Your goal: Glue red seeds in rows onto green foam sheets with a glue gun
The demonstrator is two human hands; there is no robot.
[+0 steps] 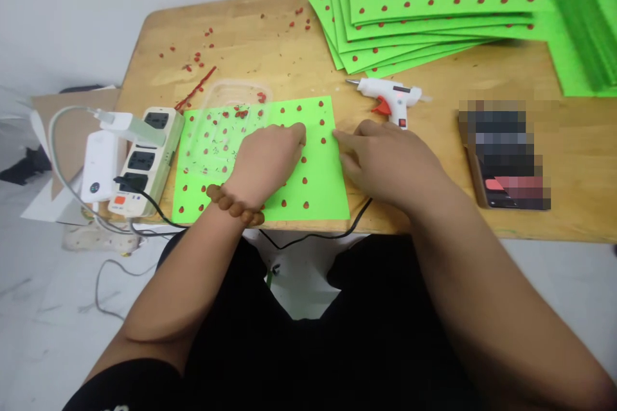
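Note:
A bright green felt-like sheet with rows of small red dots lies at the table's front edge. My left hand rests over its middle, fingers curled together and pointing down at the sheet; whatever they pinch is hidden. At the sheet's right edge is my right hand, index finger stretched out toward the edge and thumb apart, with nothing visible in it. A clear plastic tray holding small red pieces and dark bits sits on the sheet's left part. Behind my right hand lies a white glue gun with a red trigger.
Green dotted sheets are stacked at the back, beside more green sheets. A phone, partly blurred, lies right. At left stands a power strip with chargers; a black cable hangs along the front edge. Red bits are scattered behind.

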